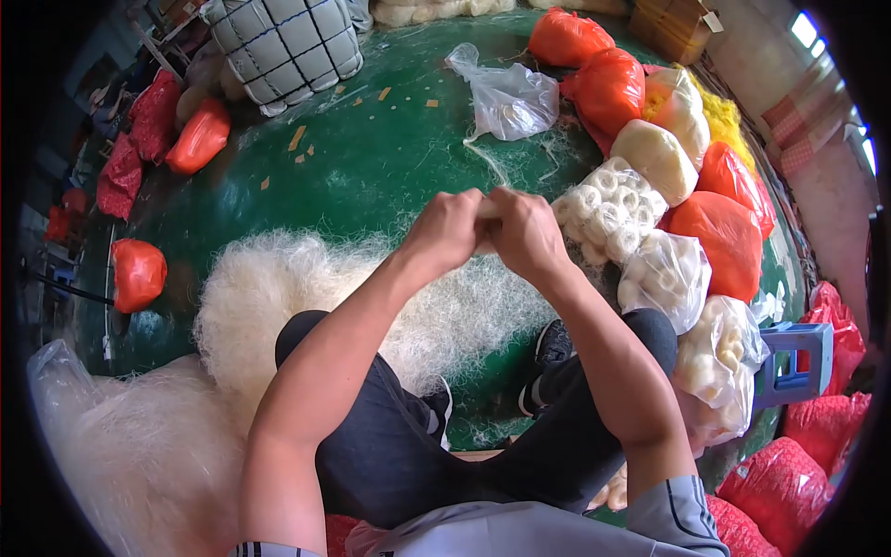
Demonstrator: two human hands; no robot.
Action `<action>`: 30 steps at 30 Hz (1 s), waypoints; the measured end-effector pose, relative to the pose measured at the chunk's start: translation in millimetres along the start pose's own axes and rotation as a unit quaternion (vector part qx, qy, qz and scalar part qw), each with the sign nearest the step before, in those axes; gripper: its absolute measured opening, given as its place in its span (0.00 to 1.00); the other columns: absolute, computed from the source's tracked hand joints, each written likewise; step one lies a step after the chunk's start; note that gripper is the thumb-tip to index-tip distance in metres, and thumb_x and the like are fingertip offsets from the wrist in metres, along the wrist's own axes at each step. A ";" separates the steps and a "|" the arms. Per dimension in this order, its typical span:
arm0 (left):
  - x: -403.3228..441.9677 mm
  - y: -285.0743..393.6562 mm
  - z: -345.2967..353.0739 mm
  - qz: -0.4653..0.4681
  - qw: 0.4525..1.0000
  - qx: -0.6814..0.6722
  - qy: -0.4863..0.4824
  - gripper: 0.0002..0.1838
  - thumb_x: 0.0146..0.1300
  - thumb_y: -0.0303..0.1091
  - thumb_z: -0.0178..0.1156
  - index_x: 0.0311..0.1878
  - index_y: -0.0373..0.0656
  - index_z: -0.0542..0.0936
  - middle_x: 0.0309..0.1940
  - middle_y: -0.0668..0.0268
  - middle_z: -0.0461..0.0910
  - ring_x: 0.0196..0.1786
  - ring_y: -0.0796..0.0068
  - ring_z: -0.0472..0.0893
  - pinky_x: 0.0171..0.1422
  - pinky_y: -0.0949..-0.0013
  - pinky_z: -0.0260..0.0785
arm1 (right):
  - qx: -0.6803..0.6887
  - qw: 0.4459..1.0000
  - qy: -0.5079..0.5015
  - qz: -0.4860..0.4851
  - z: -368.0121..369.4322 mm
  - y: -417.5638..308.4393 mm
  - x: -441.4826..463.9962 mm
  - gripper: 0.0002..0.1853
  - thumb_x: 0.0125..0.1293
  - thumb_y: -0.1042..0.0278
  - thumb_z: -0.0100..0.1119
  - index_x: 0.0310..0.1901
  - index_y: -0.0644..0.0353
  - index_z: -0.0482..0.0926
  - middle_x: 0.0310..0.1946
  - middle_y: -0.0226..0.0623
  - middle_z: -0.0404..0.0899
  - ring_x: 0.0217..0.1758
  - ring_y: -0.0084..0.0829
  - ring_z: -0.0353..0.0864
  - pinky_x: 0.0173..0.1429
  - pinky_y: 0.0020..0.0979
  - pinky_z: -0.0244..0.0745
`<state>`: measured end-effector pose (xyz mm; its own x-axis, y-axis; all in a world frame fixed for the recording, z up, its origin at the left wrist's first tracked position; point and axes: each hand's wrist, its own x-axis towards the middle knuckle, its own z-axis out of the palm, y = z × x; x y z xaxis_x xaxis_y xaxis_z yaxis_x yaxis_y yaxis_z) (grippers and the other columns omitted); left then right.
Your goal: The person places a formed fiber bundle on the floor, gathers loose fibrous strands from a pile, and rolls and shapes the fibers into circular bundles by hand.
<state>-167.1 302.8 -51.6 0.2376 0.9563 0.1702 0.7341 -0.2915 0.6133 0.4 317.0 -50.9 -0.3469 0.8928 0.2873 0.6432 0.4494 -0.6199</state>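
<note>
Both arms reach forward over the knees, and the hands meet above the green floor. My left hand (447, 228) and my right hand (525, 232) are closed round a small pale fiber bundle (487, 212), which shows between them. Thin pale strands trail from near the hands toward a clear plastic bag (512, 100). Below and left of the hands a large loose heap of whitish fiber (269, 278) spreads on the floor, partly hidden by the left forearm. My fingertips are turned away from view.
On the right lie coiled pale rolls (613, 206), orange bags (715, 243), clear bags (664, 278) and a blue stool (806, 360). More fiber in plastic (153, 446) lies at lower left. A strapped grey bale (283, 46) stands at the back; an orange bag (138, 275) sits left.
</note>
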 end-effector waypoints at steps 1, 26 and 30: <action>3.5 9.5 -10.8 -0.146 0.972 -0.166 -0.080 0.14 0.70 0.33 0.61 0.52 0.33 0.81 0.35 0.55 0.88 0.41 0.68 0.91 0.35 0.64 0.84 | 0.027 0.999 0.031 0.035 1.7 -4.5 -1.0 0.11 0.60 0.70 0.67 0.42 0.67 0.84 0.32 0.56 0.87 0.41 0.55 0.89 0.47 0.46 0.83; 0.6 -2.2 6.7 -0.007 0.997 -0.056 0.047 0.11 0.71 0.29 0.57 0.50 0.33 0.80 0.36 0.50 0.88 0.34 0.60 0.91 0.37 0.57 0.82 | 0.023 0.999 -0.036 0.027 -7.0 -1.1 2.0 0.13 0.60 0.71 0.67 0.45 0.68 0.83 0.36 0.58 0.86 0.41 0.54 0.89 0.46 0.45 0.82; 0.3 -6.3 -3.8 -0.038 0.994 -0.105 -0.017 0.11 0.72 0.31 0.57 0.48 0.32 0.79 0.38 0.43 0.87 0.37 0.49 0.90 0.42 0.50 0.81 | 0.008 1.000 0.022 -0.002 -6.5 0.5 2.8 0.11 0.64 0.73 0.62 0.45 0.70 0.81 0.34 0.58 0.86 0.44 0.58 0.88 0.47 0.47 0.82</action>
<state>-174.1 304.9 -52.4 0.2105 0.9732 0.0926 0.6027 -0.2037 0.7715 4.2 319.9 -45.7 -0.3187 0.8920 0.3206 0.6316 0.4520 -0.6299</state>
